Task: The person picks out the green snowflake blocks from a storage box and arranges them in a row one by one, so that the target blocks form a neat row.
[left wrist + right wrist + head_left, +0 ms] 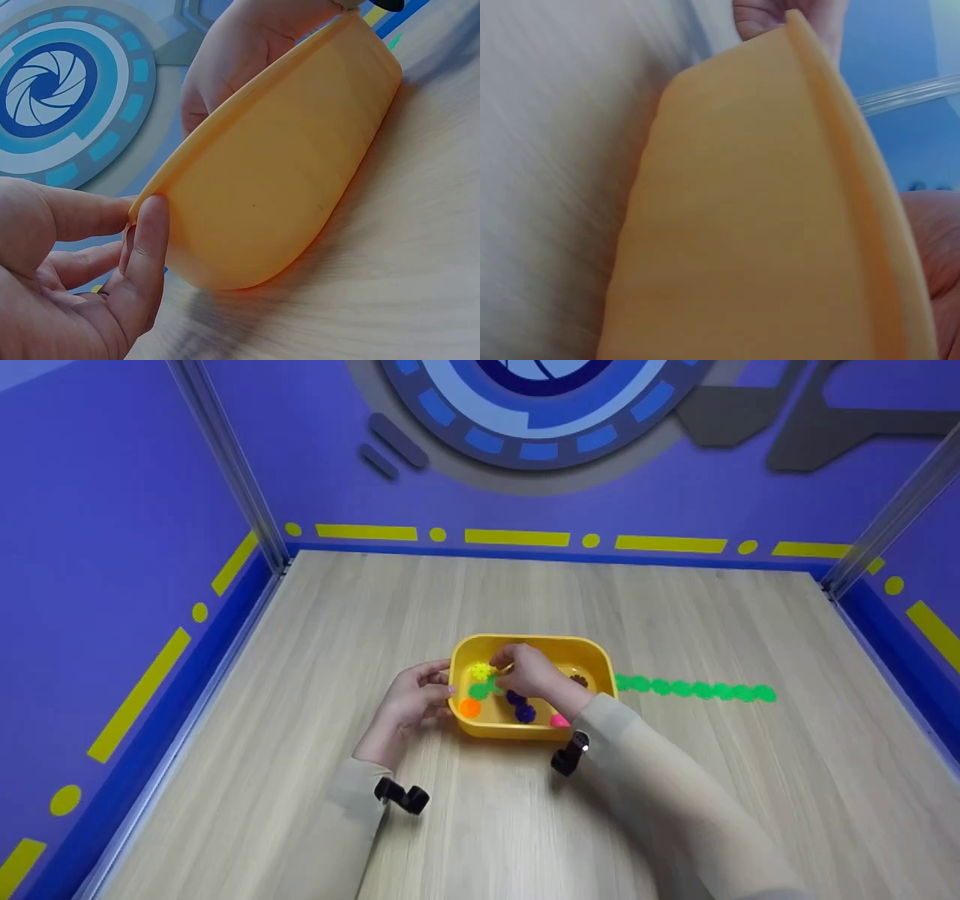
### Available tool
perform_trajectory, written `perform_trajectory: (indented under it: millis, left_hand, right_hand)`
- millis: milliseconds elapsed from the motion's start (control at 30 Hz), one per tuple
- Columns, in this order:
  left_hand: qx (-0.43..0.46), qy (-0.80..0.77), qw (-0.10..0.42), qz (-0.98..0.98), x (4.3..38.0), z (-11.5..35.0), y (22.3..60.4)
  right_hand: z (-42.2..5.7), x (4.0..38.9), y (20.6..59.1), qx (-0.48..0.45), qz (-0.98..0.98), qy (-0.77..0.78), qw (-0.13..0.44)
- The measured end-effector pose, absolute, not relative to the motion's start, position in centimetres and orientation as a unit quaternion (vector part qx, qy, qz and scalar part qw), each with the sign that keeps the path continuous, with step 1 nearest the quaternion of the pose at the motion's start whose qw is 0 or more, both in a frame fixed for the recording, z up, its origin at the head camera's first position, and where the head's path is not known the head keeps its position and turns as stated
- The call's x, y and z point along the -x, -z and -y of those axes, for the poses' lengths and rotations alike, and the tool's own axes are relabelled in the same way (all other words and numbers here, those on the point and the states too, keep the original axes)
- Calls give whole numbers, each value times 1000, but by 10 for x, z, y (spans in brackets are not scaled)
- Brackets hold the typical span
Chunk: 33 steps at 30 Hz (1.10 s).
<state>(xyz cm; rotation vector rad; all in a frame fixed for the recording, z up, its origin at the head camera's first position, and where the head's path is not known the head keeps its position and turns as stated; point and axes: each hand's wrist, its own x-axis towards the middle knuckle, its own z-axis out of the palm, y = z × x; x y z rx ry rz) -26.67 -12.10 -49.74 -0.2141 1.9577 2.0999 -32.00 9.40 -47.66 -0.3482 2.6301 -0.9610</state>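
A yellow plastic tub stands on the table with small flower-shaped pieces inside. My left hand pinches its rim at the left end, thumb and fingers on either side of the wall in the left wrist view. Inside the tub is my right hand, fingertips bent down beside a yellow piece and green pieces. I cannot tell whether they hold one. Near them lie an orange piece and dark blue pieces. In the right wrist view the tub's wall hides the fingertips.
A straight row of joined green pieces lies on the wooden table, running right from the tub. Also inside the tub are a pink piece and a brown piece. Blue panels wall the table's sides and back.
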Motion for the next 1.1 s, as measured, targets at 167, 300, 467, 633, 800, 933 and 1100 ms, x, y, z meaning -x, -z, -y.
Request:
perform_trajectory:
  millis: [167, 300, 467, 633, 800, 933, 1100]
  left_hand:
    - [73, -729, 130, -668, 267, 121, 496]
    - [72, -729, 129, -668, 267, 121, 496]
    - [72, -725, 131, -672, 266, 122, 495]
    - [68, -725, 134, -672, 267, 122, 496]
    - [67, -727, 135, -669, 267, 122, 496]
    - [67, -726, 137, -670, 267, 122, 496]
    - [65, -724, 136, -674, 266, 122, 496]
  right_hand:
    - [-90, 323, 480, 123, -920, 333, 168]
    - [-86, 324, 483, 150, -928, 309, 147]
    - [-83, 321, 489, 180, -940, 259, 128]
    - [-83, 319, 488, 172, -944, 246, 139]
    - [-86, 317, 484, 176, -947, 236, 131]
    - [-90, 315, 481, 184, -948, 233, 118]
    - [-97, 313, 477, 191, -945, 239, 114]
